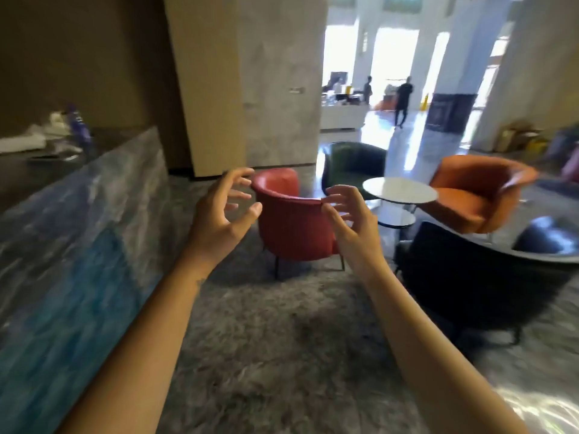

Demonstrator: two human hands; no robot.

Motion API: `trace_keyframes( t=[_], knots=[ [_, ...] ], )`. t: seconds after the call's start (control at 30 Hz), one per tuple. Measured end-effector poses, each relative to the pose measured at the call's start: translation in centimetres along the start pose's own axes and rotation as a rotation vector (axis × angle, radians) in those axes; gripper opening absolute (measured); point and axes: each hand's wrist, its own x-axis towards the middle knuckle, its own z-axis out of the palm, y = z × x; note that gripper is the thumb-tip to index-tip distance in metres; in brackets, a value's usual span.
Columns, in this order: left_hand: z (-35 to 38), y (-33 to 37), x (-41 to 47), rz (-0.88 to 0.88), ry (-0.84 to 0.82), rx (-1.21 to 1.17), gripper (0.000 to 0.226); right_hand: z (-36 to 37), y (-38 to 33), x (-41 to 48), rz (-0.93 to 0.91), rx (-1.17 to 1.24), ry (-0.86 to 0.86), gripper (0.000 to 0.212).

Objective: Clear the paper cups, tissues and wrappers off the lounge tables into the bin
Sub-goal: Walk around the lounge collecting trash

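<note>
In a lounge off a bright lobby, a grey carpet (282, 355) covers the floor. Along the left runs a long counter (78, 230) with a blue-grey marbled front, and behind it stands a broad pale pillar (244, 73).

Four tub chairs ring the lounge table: a black chair (470, 292) nearest on the right, a red chair (291, 233) straight ahead with its back to the camera, an orange chair (476, 189) on the far right and a dark green chair (354, 164) at the back. The round white table (399, 189) stands between them, with a smaller round table (396, 217) tucked partly under it.

Both bare forearms reach forward over the carpet. The left hand (216, 214) and the right hand (351, 217) are raised side by side in front of the red chair, palms facing each other, apart. The fingers of each are spread wide and loosely bent, and hold nothing.

On the counter's top, at the far left, pale crumpled things (47, 130) lie around a purple bottle (80, 123). They are too blurred to tell whether they are tissues or wrappers.
</note>
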Motion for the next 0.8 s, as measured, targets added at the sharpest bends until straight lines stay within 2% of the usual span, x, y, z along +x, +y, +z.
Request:
trace_keyframes(
  t=[0.23, 0.4, 0.47, 0.57, 0.8],
  knots=[
    [24.9, 13.9, 4.0, 0.205, -0.245, -0.388, 0.039, -28.5, -1.3, -3.0, -0.035, -0.411, 0.366, 0.018],
    [39.9, 24.1, 1.9, 0.322, -0.444, -0.616, 0.039, -44.8, -5.9, -9.9, 0.014, -0.687, 0.624, 0.030],
    [44.7, 28.1, 0.0, 0.344, -0.528, -0.713, 0.039, -49.6, -8.1, -13.3, 0.041, -0.793, 0.716, 0.036],
    [50.4, 33.5, -3.2, 0.362, -0.653, -0.823, 0.042, -55.2, -11.0, -18.0, 0.099, -0.908, 0.824, 0.033],
    [58.3, 41.2, -9.0, 0.439, -0.912, -0.991, 0.043, -61.8, -14.7, -26.2, 0.182, -1.089, 1.046, 0.028]
  ],
)
